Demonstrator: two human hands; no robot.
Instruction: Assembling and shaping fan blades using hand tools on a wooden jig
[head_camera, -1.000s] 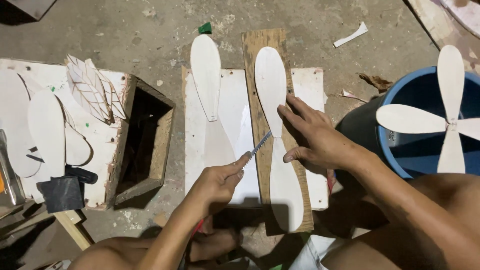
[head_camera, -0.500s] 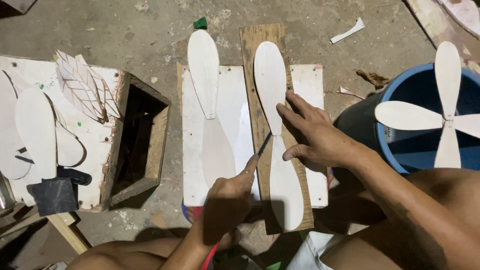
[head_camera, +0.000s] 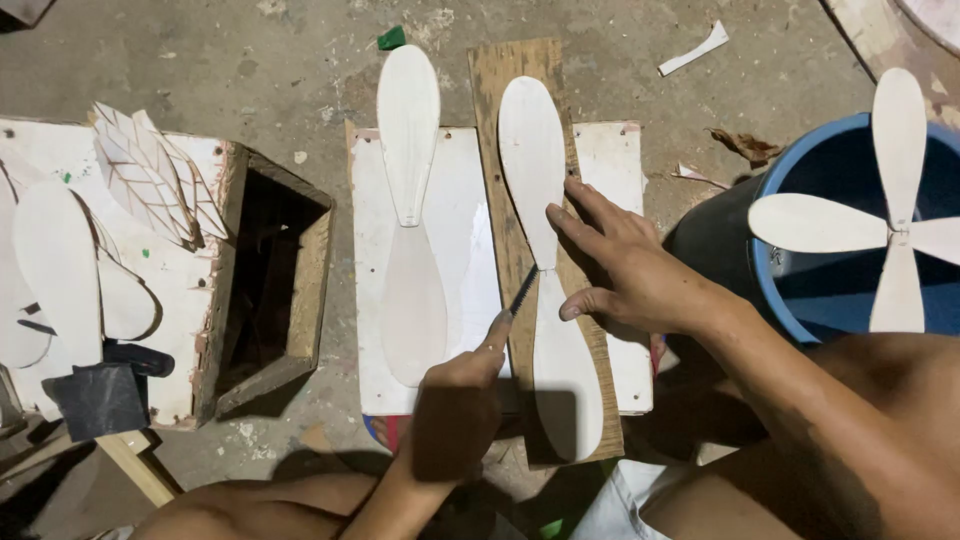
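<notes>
A pale two-bladed wooden propeller (head_camera: 540, 250) lies along a brown plank (head_camera: 505, 150) on a white board (head_camera: 465, 230). My right hand (head_camera: 630, 270) lies flat on the plank, fingers pressing the propeller's narrow waist. My left hand (head_camera: 455, 410) grips a thin dark file (head_camera: 522, 293) whose tip touches the waist's left edge. A second pale propeller (head_camera: 408, 210) lies on the white board just left of the plank.
An open wooden box (head_camera: 270, 290) stands to the left, beside a white board with carved leaf shapes (head_camera: 150, 180) and flat blades (head_camera: 60, 260). A blue bucket (head_camera: 790, 290) at right carries a four-bladed propeller (head_camera: 895, 215). Scraps lie on the concrete floor.
My left hand has drawn back toward me and slightly right, sliding the file along the propeller's waist. My right hand has stayed pressed on the propeller.
</notes>
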